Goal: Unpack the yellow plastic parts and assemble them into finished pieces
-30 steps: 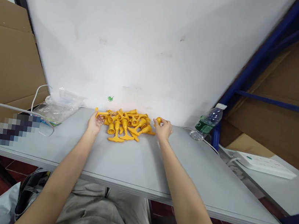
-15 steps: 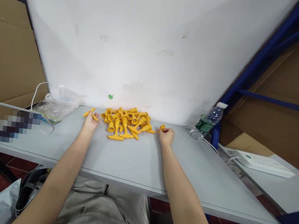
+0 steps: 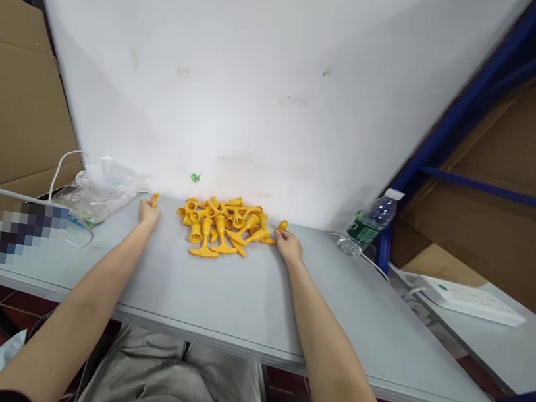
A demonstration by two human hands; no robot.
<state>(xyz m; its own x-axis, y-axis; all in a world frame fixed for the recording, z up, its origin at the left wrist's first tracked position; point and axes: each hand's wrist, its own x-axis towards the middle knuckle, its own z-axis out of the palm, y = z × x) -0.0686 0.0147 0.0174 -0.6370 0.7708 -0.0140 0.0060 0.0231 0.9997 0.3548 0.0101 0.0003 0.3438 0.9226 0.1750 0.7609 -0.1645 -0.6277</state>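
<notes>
A heap of several yellow plastic funnel-shaped parts [image 3: 222, 224] lies at the far side of the grey table [image 3: 244, 297], against the white wall. My left hand [image 3: 149, 212] is left of the heap, closed on one yellow part [image 3: 154, 199] that sticks up from its fingers. My right hand [image 3: 286, 243] rests at the heap's right edge, fingers pinched on another small yellow part [image 3: 283, 225].
A clear plastic bag [image 3: 100, 189] and a white cable [image 3: 60, 168] lie at the table's far left. A water bottle [image 3: 369, 220] lies at the far right. A white power strip [image 3: 471, 300] sits on a second table to the right. Cardboard stands on both sides.
My left hand has moved left, away from the heap, carrying a yellow part, and has closed round it. My right hand has shifted slightly left, back to the heap's edge.
</notes>
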